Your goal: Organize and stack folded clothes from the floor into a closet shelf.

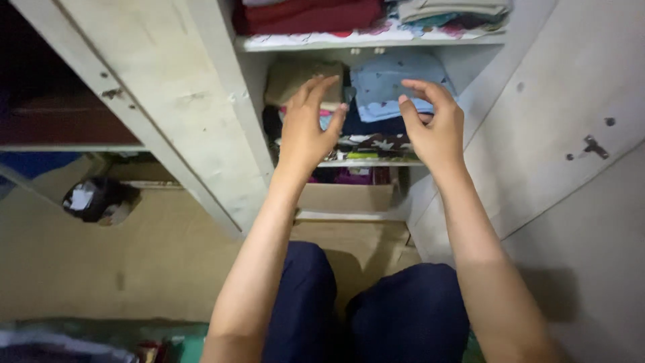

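Left hand: the left hand is raised in front of the middle shelf of an open cupboard, its fingers spread and loosely curved, released and grasping nothing; the fingertips are just before the tan folded cloth at the top left of the pile.
Right hand: the right hand hangs level with it, fingers curled forward in a claw shape, also holding nothing; they are just in front of the light blue patterned cloth (whether they touch it cannot be told).
Clothes pile: folded clothes lie stacked on the middle shelf between the two hands, the tan piece and the light blue piece on top, dark pieces and a dark cloth with pale star shapes beneath.
Upper shelf: a dark red folded cloth sits at the left and a grey and teal stack at the right.
Lower compartment: a cardboard box stands under the middle shelf, with magenta cloth showing above its edge.
Cupboard doors: the pale, scuffed left door stands open beside the left hand; the right door is open on the other side, with a small metal latch on it.
Person: both bare forearms reach up from knees in dark blue trousers, close before the cupboard.
Floor: a brown floor lies to the left, with a dark bundle resting on it near the wall.
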